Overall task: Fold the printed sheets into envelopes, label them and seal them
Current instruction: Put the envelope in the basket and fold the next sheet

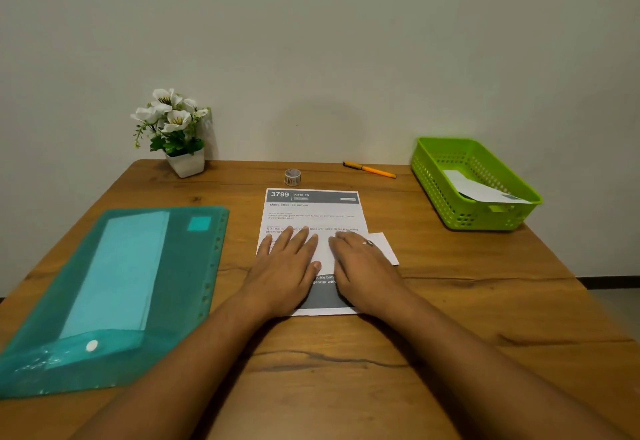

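A printed sheet (313, 213) headed "3799 KITCHEN" lies flat at the middle of the wooden table (450, 301). My left hand (287, 266) rests flat on its lower left part, fingers straight. My right hand (360, 266), with a ring on one finger, lies flat on the lower right part. A small white slip of paper (386, 245) peeks out from under my right hand at the sheet's right edge. A small tape roll (292, 177) stands just beyond the sheet. An orange pen (369, 169) lies at the back.
A teal plastic folder (110, 297) holding pale sheets lies at the left. A green basket (474, 183) with a folded white paper (481, 190) in it stands at the back right. A white pot of flowers (175, 131) stands at the back left against the wall.
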`<state>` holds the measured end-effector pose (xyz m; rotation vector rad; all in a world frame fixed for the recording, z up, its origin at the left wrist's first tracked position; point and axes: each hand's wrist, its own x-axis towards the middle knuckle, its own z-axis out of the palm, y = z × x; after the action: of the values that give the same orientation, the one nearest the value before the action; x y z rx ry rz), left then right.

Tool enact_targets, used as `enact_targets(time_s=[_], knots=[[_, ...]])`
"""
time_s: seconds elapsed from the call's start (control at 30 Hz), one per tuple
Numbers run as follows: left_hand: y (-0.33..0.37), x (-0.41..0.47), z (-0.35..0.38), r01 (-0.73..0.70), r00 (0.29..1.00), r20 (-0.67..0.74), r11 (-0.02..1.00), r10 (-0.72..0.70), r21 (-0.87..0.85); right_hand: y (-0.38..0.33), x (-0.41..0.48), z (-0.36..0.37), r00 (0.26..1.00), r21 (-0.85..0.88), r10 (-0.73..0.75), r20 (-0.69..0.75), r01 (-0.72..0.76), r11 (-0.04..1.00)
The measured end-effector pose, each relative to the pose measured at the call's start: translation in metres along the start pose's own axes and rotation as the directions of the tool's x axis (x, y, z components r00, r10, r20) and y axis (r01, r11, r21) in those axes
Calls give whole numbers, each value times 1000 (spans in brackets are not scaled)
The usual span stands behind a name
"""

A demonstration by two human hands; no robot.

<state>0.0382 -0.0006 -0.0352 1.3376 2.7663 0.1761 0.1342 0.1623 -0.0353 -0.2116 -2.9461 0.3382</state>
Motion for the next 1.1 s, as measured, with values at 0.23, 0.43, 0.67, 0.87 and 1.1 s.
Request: enact_targets(time_s=[0.23, 0.43, 0.67, 0.87, 1.1], knots=[[0, 1, 1, 14, 999, 30, 999, -16, 44, -9, -2, 10, 998, 16, -49, 36, 49, 999], [1, 2, -2, 45, 995, 88, 996, -52, 80, 36, -10, -2, 987, -68, 64, 148, -55, 996], [9, 6, -5, 269, 952, 107, 950, -288, 159, 61, -17, -8, 974, -103, 161, 162, -146, 984], [41, 27, 0, 194, 971, 112, 969, -212, 151, 61, -16, -7, 975, -97, 168, 147, -155, 983], [-12, 19, -14, 125, 959, 232, 979, -160, 158, 62, -15, -6, 975, -85, 160, 156, -148, 985]])
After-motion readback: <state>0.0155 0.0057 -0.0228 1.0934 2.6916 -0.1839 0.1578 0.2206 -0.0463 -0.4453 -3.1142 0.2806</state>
